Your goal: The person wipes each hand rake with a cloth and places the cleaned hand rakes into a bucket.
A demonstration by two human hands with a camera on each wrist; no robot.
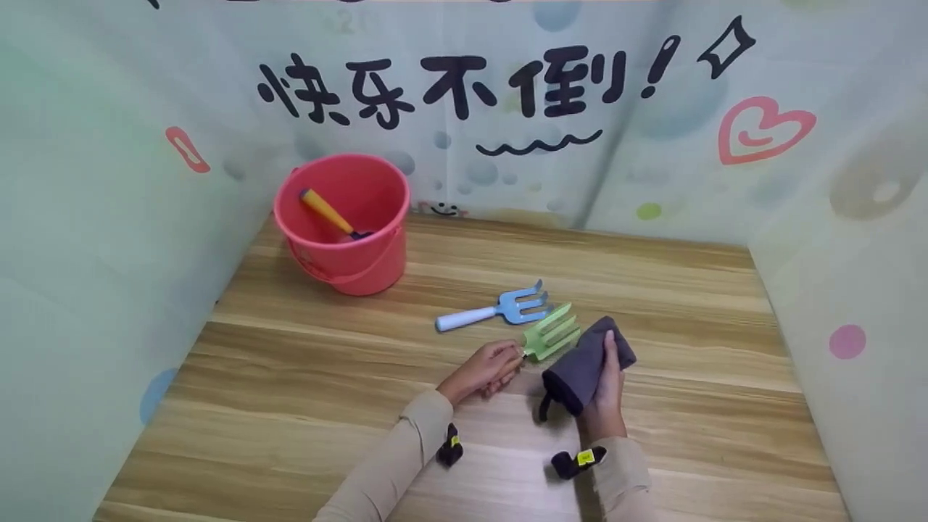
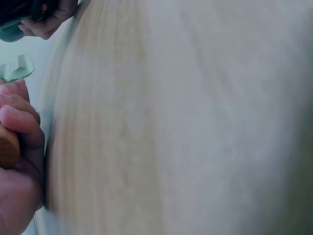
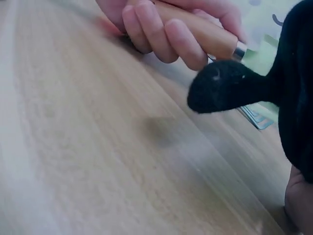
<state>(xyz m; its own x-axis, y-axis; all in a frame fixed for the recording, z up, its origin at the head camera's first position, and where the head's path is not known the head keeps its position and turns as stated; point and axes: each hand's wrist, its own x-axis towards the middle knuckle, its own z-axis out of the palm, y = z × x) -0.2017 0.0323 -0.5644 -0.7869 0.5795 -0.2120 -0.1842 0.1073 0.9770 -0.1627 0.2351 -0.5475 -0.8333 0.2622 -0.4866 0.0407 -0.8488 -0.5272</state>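
My left hand grips the wooden handle of a small green garden fork, its tines pointing up and to the right. A folded grey cloth with a black edge and a black loop is held in my right hand, close to the right of the fork's tines. In the left wrist view the handle's round brown end shows inside my curled left fingers. A blue fork with a pale handle lies on the table just behind the green one.
At the back left of the wooden table stands a red bucket, with a yellow-handled tool inside. A printed curtain hangs behind the table and along both sides.
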